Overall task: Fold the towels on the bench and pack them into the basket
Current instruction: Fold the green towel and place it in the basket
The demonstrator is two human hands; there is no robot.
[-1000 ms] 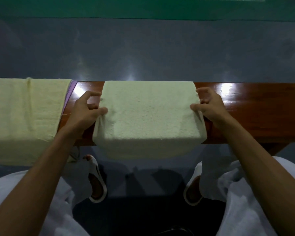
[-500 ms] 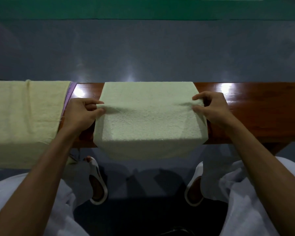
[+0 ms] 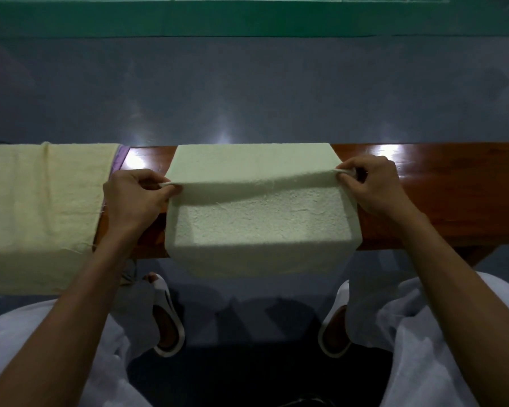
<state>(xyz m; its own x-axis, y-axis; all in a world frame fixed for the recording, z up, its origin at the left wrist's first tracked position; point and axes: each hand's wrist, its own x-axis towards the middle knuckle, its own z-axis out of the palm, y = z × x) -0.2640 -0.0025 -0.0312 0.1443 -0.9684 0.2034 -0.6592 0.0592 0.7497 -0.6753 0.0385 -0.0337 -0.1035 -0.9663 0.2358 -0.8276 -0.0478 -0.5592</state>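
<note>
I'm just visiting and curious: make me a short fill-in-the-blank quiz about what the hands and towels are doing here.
1. The left hand and right hand each pinch one ____ of the pale green towel.
2. That towel lies across a glossy wooden ____.
3. The yellow towel lies to the person's ____.
4. The near part of both towels ____ over the front edge.

Missing words: side; bench; left; hangs

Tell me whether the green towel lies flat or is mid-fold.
Mid-fold: both hands, left hand and right hand, pinch a raised crease across the green towel.

Two towels (image 3: 256, 218) side by side on bench (image 3: 441, 201)
</note>
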